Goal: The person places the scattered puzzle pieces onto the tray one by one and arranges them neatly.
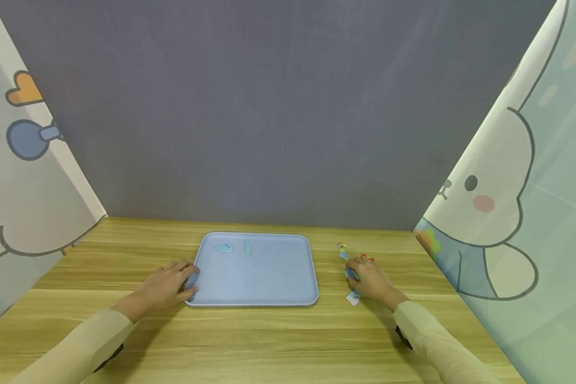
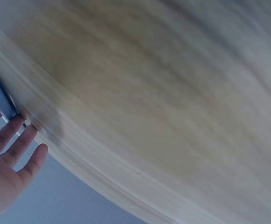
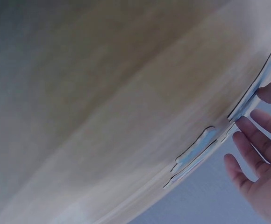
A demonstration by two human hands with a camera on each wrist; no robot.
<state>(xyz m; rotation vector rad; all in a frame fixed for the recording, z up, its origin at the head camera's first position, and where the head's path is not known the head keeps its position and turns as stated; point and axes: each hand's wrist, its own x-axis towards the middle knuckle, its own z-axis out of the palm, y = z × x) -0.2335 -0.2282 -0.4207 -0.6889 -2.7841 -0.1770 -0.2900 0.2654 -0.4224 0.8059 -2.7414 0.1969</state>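
Note:
My left hand [image 1: 165,287] is at the left edge of a light blue rectangular tray [image 1: 269,277], with fingertips and thumb at its rim. In the left wrist view, the fingers of that hand [image 2: 11,161] are spread beside the tray's edge. On the right, my right hand [image 1: 372,278] lies over a flat blue piece [image 1: 351,273], fingertips touching it and partly hiding it. The right wrist view shows the fingers of this hand [image 3: 259,147] loosely extended along the thin piece [image 3: 250,100], which lies on the table.
Two small pale blue pieces, one irregular [image 1: 224,248] and one narrow [image 1: 247,247], lie in the tray's upper left. Around my right hand are more flat printed pieces: one behind [image 1: 343,255], a red-edged one [image 1: 367,257] and one in front [image 1: 353,297]. A grey panel [image 1: 259,117] stands behind the wooden table [image 1: 249,341].

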